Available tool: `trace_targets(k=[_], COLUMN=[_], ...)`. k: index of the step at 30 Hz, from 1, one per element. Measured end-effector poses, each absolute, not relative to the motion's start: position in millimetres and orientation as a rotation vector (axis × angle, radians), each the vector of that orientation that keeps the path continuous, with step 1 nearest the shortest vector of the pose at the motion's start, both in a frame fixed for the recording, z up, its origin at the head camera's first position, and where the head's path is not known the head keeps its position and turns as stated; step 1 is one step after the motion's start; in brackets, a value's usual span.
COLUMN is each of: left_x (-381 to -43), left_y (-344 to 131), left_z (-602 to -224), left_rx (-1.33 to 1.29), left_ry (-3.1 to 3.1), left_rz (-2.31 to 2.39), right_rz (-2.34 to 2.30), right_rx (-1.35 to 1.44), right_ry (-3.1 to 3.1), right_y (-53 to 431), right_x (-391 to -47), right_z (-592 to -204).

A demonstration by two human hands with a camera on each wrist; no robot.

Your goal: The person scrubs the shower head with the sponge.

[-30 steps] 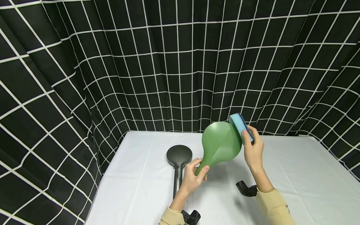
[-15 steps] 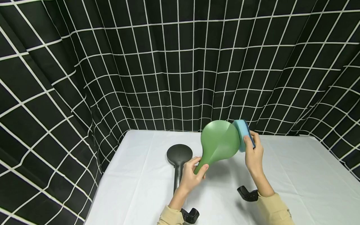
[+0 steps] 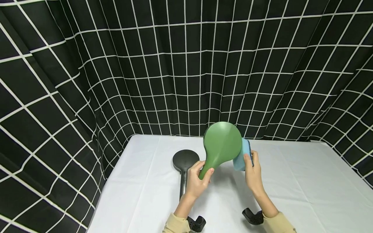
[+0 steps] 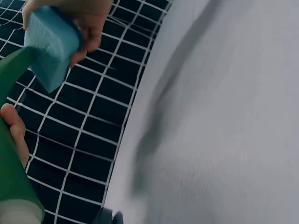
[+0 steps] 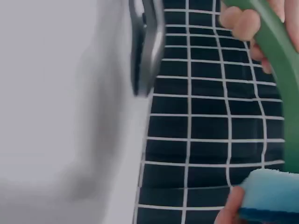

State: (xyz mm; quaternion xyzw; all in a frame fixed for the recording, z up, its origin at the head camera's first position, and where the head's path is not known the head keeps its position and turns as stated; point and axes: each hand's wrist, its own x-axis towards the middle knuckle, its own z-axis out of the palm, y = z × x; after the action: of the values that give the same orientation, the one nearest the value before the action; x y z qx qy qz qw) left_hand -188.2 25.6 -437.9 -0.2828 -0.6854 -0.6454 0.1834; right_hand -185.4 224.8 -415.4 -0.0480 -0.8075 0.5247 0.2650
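Note:
A green handheld shower head (image 3: pixel 223 142) is raised above the table, its round head tilted up and away. My left hand (image 3: pixel 196 182) grips its handle near the lower end. A pale whitish handle end shows in the left wrist view. My right hand (image 3: pixel 253 173) pinches a light blue sponge (image 3: pixel 240 159) with a dark blue scouring side. The sponge's light face (image 5: pixel 273 189) meets the right edge of the green head. Part of the sponge is hidden behind that head in the head view.
A dark grey shower head (image 3: pixel 186 160) lies on the white-covered table (image 3: pixel 140 194) left of my left hand, its handle partly behind that hand. Black curtains (image 3: pixel 163 64) with a white grid stand behind and at both sides. Black camera mounts (image 3: pixel 253 216) sit at my wrists.
My right hand has slid the sponge down along the right edge of the green head, toward me. The green shower head has turned and shifted slightly left. The grey one stays put.

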Motion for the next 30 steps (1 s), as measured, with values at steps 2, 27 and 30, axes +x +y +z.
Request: trace_targets(k=[2,27,30], left_x=[-192.1,-187.8,-187.9], left_y=[25.6,17.7,20.3], left_z=[-444.6,-448.8,-451.7], left_rx=[-0.838,-0.94,-0.951], left_ry=[-1.941,-2.199,-2.241], left_rz=[-1.692,-1.247,-1.052], right_rz=[1.439,1.125,0.982], right_rx=[-0.176,-0.155,0.057], right_ry=[-2.188,-2.148,-2.086], right_y=[228.6,253.3,239.2], right_x=[-187.1,-197.0,-200.8], right_z=[-408.1,-373.5,-364.1])
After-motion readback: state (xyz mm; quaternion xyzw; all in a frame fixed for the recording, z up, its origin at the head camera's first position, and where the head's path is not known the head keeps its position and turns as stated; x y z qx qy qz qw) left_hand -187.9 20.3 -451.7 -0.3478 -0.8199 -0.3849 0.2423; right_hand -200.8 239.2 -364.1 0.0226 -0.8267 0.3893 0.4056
